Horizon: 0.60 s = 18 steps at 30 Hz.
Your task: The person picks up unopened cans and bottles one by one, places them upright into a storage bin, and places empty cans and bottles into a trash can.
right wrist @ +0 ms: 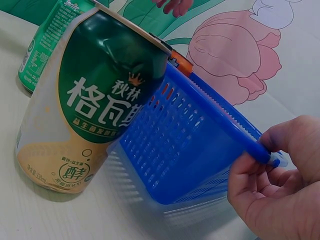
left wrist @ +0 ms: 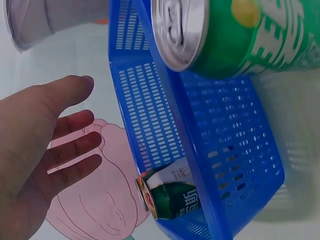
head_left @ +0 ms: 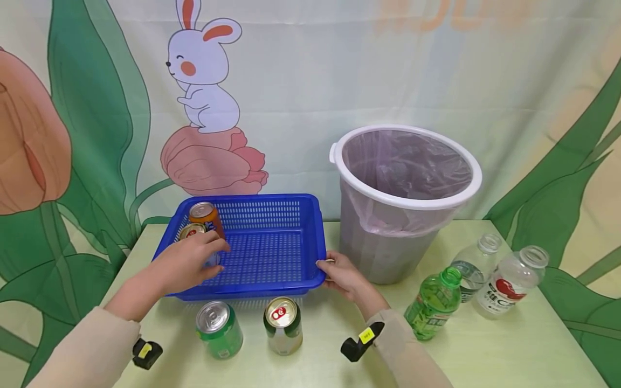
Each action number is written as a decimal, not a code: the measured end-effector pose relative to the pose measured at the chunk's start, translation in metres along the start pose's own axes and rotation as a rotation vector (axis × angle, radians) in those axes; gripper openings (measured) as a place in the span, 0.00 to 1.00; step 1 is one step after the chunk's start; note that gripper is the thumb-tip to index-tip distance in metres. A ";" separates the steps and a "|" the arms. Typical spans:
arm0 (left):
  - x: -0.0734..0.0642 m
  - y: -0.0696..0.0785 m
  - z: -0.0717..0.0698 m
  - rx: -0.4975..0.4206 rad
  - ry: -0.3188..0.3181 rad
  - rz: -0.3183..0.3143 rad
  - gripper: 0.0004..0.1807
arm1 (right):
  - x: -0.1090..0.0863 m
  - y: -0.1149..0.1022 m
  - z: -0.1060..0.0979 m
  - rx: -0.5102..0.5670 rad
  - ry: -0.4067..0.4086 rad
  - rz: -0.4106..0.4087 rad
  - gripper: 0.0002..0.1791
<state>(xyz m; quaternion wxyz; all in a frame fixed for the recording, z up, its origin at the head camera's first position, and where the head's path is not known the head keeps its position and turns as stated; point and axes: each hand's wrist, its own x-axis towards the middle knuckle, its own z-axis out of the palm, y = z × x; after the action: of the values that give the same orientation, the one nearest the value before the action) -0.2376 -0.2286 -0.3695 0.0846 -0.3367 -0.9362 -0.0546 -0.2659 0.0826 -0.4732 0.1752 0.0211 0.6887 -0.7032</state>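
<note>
My left hand (head_left: 189,261) hovers over the left part of the blue plastic basket (head_left: 271,283), fingers loosely bent and holding nothing; the left wrist view shows them spread. Beneath and beside it in the basket stand an orange can (head_left: 215,222) and a green-and-white can (left wrist: 175,192), the latter partly hidden by the hand in the head view. With thumb and fingers my right hand (head_left: 345,275) pinches the basket's right rim. In front of the basket, upright on the table, are a green Sprite can (head_left: 220,334) and a gold-and-green drink can (right wrist: 95,105).
Behind my right hand stands a grey trash bin (head_left: 388,253) with a white rim and a plastic liner. At the right are a green plastic bottle (head_left: 434,304) and two clear bottles, one with a red label (head_left: 509,288). A printed curtain (head_left: 301,81) hangs behind the table.
</note>
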 end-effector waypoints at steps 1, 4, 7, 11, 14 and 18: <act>-0.001 0.002 0.000 -0.003 -0.001 0.003 0.17 | 0.000 0.000 0.000 0.000 0.001 0.000 0.13; -0.005 0.007 0.000 -0.003 0.007 0.014 0.17 | 0.000 0.000 0.000 0.004 -0.002 0.000 0.13; -0.010 0.012 0.002 0.003 0.020 0.028 0.17 | 0.000 0.000 0.000 0.014 -0.004 0.003 0.13; -0.015 0.016 0.004 0.016 0.036 0.049 0.18 | 0.001 0.000 0.000 0.020 -0.002 -0.001 0.12; -0.019 0.019 0.005 0.011 0.040 0.054 0.19 | 0.002 0.001 0.000 0.018 0.000 -0.004 0.10; -0.024 0.023 0.006 -0.001 0.023 0.034 0.23 | 0.001 0.001 0.000 0.018 -0.006 -0.007 0.08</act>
<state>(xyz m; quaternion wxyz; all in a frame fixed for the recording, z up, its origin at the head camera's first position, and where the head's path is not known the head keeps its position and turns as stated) -0.2050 -0.2253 -0.3786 0.0961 -0.3521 -0.9293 -0.0572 -0.2664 0.0823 -0.4744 0.1745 0.0181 0.6819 -0.7101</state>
